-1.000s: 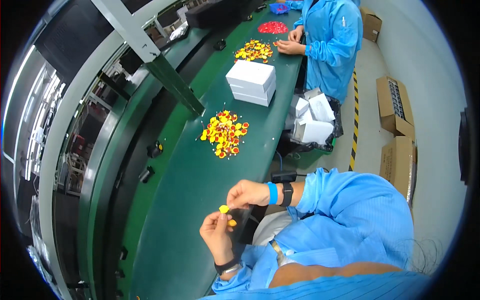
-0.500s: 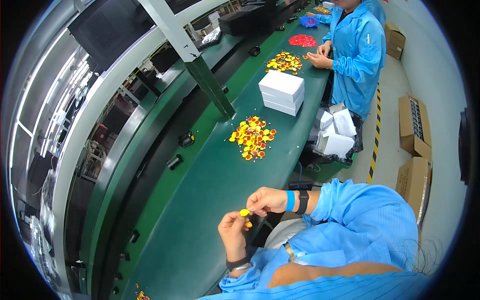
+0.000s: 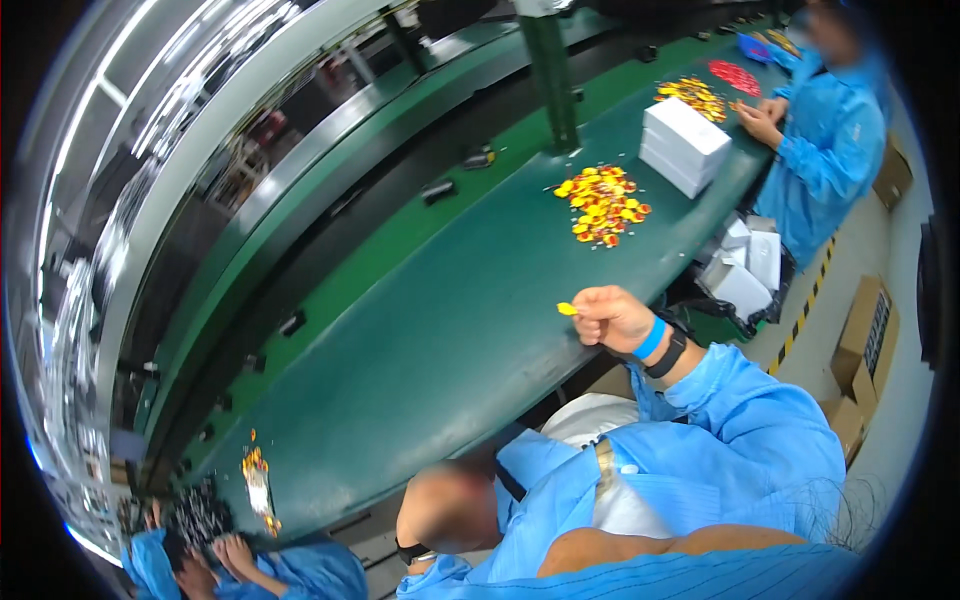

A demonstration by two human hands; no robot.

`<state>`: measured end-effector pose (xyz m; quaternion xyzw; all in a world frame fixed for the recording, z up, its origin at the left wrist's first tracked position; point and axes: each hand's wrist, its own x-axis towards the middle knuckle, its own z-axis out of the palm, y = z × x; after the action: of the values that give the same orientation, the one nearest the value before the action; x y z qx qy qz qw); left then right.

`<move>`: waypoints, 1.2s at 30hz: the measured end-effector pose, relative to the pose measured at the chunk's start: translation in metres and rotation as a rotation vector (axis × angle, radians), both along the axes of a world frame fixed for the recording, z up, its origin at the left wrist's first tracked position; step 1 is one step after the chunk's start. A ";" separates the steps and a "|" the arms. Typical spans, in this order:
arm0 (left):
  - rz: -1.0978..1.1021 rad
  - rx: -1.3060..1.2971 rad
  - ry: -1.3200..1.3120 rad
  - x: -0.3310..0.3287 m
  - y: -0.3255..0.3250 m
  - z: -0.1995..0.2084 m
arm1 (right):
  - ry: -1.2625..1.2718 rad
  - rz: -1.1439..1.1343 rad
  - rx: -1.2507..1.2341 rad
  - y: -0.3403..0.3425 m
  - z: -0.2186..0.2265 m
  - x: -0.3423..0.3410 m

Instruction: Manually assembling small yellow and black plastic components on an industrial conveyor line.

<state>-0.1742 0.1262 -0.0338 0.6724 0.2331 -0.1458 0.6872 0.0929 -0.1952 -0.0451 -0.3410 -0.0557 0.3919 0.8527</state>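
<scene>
My right hand [image 3: 612, 318] is raised over the near edge of the green work table [image 3: 400, 380]. Between its thumb and fingers it pinches a small yellow piece [image 3: 567, 309] that pokes out to the left. A blue band and a black watch circle that wrist. Lower down, my left hand [image 3: 425, 505] is close to my body at the table edge; a blurred patch covers its fingers, so what it holds, if anything, does not show. Beyond my right hand lies a loose pile of small yellow and red pieces [image 3: 602, 205].
White boxes [image 3: 686, 148] are stacked past the pile. A lined bin of white cartons [image 3: 745, 275] stands by the table at right. One co-worker in blue [image 3: 835, 160] works at the far right, another [image 3: 300, 575] at lower left beside a smaller pile [image 3: 256, 462].
My view has swung left, bringing a co-worker and another pile into sight at lower left. My hands have parted: the right has the yellow piece, the left has dropped toward my body.
</scene>
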 end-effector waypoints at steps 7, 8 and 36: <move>-0.037 1.023 0.443 -0.061 0.046 -0.211 | -0.054 0.039 -0.043 0.018 -0.009 -0.004; -0.154 1.140 0.508 -0.079 0.053 -0.256 | -0.097 0.057 -0.092 0.028 -0.004 -0.009; 0.358 0.749 0.485 -0.065 0.059 -0.186 | -0.620 -0.299 -0.474 0.031 -0.034 0.001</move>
<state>-0.2392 0.1853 -0.2198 0.7695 0.5353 -0.0837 0.3379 0.0937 -0.1637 -0.0790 -0.6341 -0.1679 0.1446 0.7408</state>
